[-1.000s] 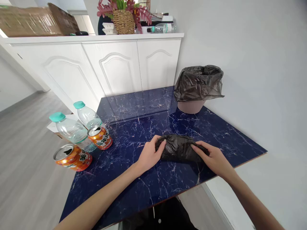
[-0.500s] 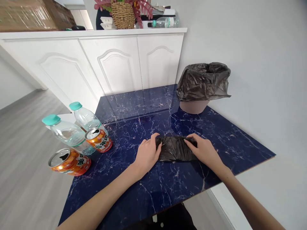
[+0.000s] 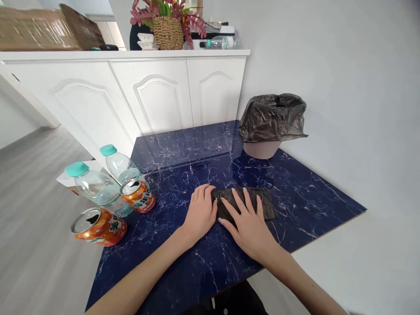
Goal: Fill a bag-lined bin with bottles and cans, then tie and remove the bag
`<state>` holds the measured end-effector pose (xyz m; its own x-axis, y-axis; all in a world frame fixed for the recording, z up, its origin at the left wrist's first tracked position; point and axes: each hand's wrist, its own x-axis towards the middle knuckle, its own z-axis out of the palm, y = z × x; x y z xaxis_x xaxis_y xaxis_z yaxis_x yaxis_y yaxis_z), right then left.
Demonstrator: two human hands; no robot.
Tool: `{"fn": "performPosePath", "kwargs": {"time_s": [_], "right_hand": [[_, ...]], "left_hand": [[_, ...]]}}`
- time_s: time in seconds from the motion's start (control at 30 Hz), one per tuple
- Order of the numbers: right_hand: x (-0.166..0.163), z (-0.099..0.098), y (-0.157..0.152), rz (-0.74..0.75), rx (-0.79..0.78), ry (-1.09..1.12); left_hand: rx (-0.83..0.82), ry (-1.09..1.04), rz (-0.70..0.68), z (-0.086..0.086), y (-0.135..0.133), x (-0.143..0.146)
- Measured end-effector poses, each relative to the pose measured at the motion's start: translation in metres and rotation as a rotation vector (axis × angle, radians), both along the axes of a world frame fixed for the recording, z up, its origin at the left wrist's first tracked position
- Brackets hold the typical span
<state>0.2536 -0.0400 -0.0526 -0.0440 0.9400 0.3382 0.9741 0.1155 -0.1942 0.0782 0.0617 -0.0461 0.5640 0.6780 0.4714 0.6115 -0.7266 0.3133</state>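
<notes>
A folded black plastic bag (image 3: 269,204) lies flat on the dark blue marble-patterned table (image 3: 177,271). My left hand (image 3: 199,213) is closed at the bag's left end, with thumb and forefinger pinching its edge. Across the middle of the bag, my right hand (image 3: 252,229) rests palm down with its fingers spread. The right end of the bag sticks out beyond these fingers, while the part under the palm is hidden.
A pinkish bin (image 3: 261,150) lined with a black bag (image 3: 274,120) stands at the back right by the wall. On the left are two orange cans (image 3: 110,227) and two clear bottles (image 3: 98,186) with teal caps. A white cabinet (image 3: 157,100) lies behind.
My right hand has let go of the bag's right end and moved left, spreading flat over its middle. My left hand keeps its hold. The view has tilted slightly.
</notes>
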Motion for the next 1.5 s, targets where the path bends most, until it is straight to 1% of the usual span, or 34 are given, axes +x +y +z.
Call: {"fn": "performPosePath", "kwargs": {"time_s": [0.07,0.13,0.23,0.37,0.43,0.5,0.6,0.7,0.9,1.0,1.1,1.17,1.27,1.37,1.43,1.5], "right_hand": [[-0.001,-0.014,0.003,-0.008,-0.055,-0.022],[0.003,-0.022,0.004,-0.018,-0.064,-0.032],[0.005,-0.024,0.004,-0.030,-0.068,-0.045],[0.005,-0.025,0.005,-0.049,-0.099,-0.069],[0.011,-0.026,0.010,-0.057,-0.105,-0.064],[0.026,-0.029,0.017,-0.059,-0.104,-0.045],[0.063,-0.032,0.031,-0.031,-0.096,0.001],[0.111,-0.034,0.044,-0.013,-0.108,0.036],[0.202,-0.039,0.061,-0.092,-0.122,0.043],[0.242,-0.039,0.064,-0.075,-0.147,0.067],[0.278,-0.037,0.063,-0.008,-0.147,0.167],[0.296,-0.033,0.061,-0.017,-0.122,0.289],[0.307,-0.029,0.060,-0.144,-0.054,0.408],[0.299,-0.032,0.064,-0.282,0.089,0.329],[0.288,-0.037,0.070,-0.275,0.144,0.226],[0.276,-0.042,0.076,-0.218,0.087,0.137]], "left_hand": [[-0.009,-0.007,-0.043,0.002,-0.002,-0.008],[-0.005,-0.021,-0.084,0.005,-0.005,-0.017],[-0.007,-0.060,-0.105,0.010,-0.009,-0.028],[-0.054,-0.120,-0.075,0.010,-0.009,-0.035],[-0.081,-0.131,-0.061,0.008,-0.007,-0.035],[-0.107,-0.131,-0.049,0.007,-0.006,-0.035],[-0.141,-0.120,-0.051,0.007,-0.005,-0.036],[-0.154,-0.105,-0.072,0.008,-0.006,-0.037],[-0.141,-0.082,-0.086,0.009,-0.007,-0.037],[-0.158,-0.053,-0.074,0.009,-0.007,-0.037],[-0.177,-0.029,-0.058,0.008,-0.006,-0.037],[-0.175,-0.022,-0.060,0.009,-0.006,-0.037],[-0.155,-0.024,-0.060,0.011,-0.007,-0.036],[-0.154,-0.025,-0.059,0.012,-0.007,-0.036],[-0.159,-0.016,-0.067,0.013,-0.007,-0.036],[-0.159,-0.009,-0.075,0.012,-0.006,-0.036]]}}
